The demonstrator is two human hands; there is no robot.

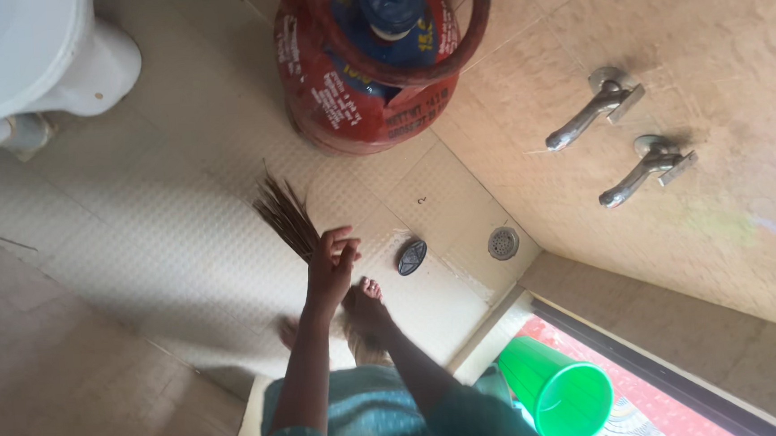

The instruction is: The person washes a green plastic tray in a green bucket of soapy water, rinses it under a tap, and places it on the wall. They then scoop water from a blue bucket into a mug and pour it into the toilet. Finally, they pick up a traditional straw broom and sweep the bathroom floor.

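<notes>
Head view: left hand [330, 265] grips stick broom [286, 217], bristles beyond it.

I stood in a home bathroom: a white toilet [15, 57] sat at upper left, two metal taps [621, 136] jutted from the tiled wall at right, and a round floor drain [503, 242] lay mid-frame.

The red gas cylinder [370, 66] stands on a cream tiled floor [138, 242] with a fine dotted texture. Left of the cylinder sits a white toilet [28, 60]. Right of it rises a beige tiled wall [717, 27] bearing two metal taps [621, 136], one just below the other. Below the cylinder, toward the corner, lie a round floor drain [503, 243] and a dark drain cover [411, 256]. Soft daylight fills the room.
</notes>
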